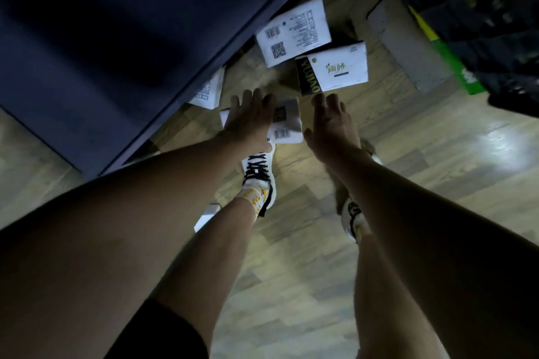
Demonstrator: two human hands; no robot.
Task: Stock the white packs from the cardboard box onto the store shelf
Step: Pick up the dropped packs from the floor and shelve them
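Observation:
I look straight down at a wooden floor. Several white packs lie scattered on it. My left hand point(248, 118) is closed on one white pack point(287, 124) with barcodes on its back. My right hand point(332, 125) hovers beside that pack with its fingers spread and nothing in it. Farther ahead a white pack point(294, 30) shows its barcode and QR code, and next to it another white pack point(335, 68) has green print and a black side. One more white pack point(208, 90) pokes out from under the dark shelf unit point(116, 38). The cardboard box is not in view.
My two feet in white and black sneakers point(259, 178) stand below the hands. A small white piece point(205, 217) lies by my left leg. A grey post point(408, 41) and a dark rack with a green strip point(455, 67) stand at the upper right.

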